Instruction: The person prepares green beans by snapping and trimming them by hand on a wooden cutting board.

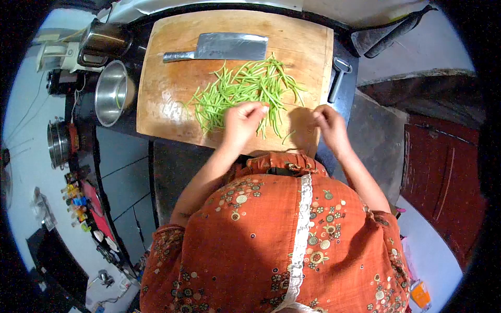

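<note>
A loose pile of long, thin green beans (235, 86) is spread over a wooden cutting board (167, 94). My left hand (241, 122) is closed in a pinch at the near side of the pile; what its fingertips hold, if anything, is too small to name. Over the board's right edge, my right hand (331, 128) is also closed, fingers curled together, and I cannot make out anything in it. A cleaver (232, 46) lies flat beyond the beans, its handle pointing left. One short bean piece (287, 137) sits apart near the board's front edge.
Left of the board stands a steel bowl (111, 94), with a dark metal pot (107, 41) behind it. A metal peeler-like tool (339, 81) lies on the dark counter at the right. Below on the right is a dark red cabinet (441, 172).
</note>
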Available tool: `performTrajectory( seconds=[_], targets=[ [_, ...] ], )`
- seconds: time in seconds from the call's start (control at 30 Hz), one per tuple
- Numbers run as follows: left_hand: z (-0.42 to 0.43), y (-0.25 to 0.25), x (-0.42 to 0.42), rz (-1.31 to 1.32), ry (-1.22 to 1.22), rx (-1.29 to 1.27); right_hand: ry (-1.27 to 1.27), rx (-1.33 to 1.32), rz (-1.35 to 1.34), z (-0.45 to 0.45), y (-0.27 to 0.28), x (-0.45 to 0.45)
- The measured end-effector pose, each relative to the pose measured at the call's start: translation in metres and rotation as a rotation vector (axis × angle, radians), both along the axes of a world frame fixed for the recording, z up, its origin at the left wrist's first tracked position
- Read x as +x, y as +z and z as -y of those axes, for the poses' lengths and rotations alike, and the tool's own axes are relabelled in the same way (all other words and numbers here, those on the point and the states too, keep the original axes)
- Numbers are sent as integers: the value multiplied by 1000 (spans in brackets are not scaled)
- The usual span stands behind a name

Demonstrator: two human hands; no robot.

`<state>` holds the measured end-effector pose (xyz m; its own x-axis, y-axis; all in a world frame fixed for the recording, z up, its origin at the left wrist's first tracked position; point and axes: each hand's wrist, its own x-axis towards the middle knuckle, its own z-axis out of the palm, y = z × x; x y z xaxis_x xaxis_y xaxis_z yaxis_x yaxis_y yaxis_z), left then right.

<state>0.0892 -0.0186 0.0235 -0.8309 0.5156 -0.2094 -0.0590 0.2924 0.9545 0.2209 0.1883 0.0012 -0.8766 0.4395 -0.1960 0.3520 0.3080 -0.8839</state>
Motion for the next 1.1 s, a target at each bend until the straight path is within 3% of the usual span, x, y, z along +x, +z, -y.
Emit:
performTrajectory(
  seconds=[0.1,0.17,0.23,0.27,0.3,0.37,0.47,0.57,0.6,0.67,0.8,0.93,1.1],
  targets=[
    [20,-24,-30,-81,22,-44,-191,-46,-81,-43,-11,15],
    [26,-15,-44,-160,-47,-226,-346,-19,-75,-62,-3,18],
    [32,-12,-56,-218,-90,-380,-381,30,7,-95,-19,30],
    [35,-14,-60,-236,-98,-442,-385,198,138,-109,-25,35],
    [37,-15,-65,-254,-106,-503,-413,108,236,-123,-37,44],
    [44,-13,-72,-378,-63,-587,-272,210,535,-155,-65,66],
    [66,-18,-80,-597,64,-699,-111,950,589,-137,-59,75],
    [88,-62,-82,-818,199,-914,-152,833,408,-112,-24,46],
    [88,-72,-80,-726,174,-890,-176,671,401,-107,-16,29],
    [80,-85,-74,-541,123,-837,-174,623,253,-81,2,-3],
    [41,-44,-47,-517,-41,-672,1,469,39,-40,-2,-68],
    [22,-2,-36,-347,-66,-450,101,624,86,-2,-4,-112],
    [23,7,-38,-564,-148,-547,93,706,133,3,-13,-124]
  ],
)
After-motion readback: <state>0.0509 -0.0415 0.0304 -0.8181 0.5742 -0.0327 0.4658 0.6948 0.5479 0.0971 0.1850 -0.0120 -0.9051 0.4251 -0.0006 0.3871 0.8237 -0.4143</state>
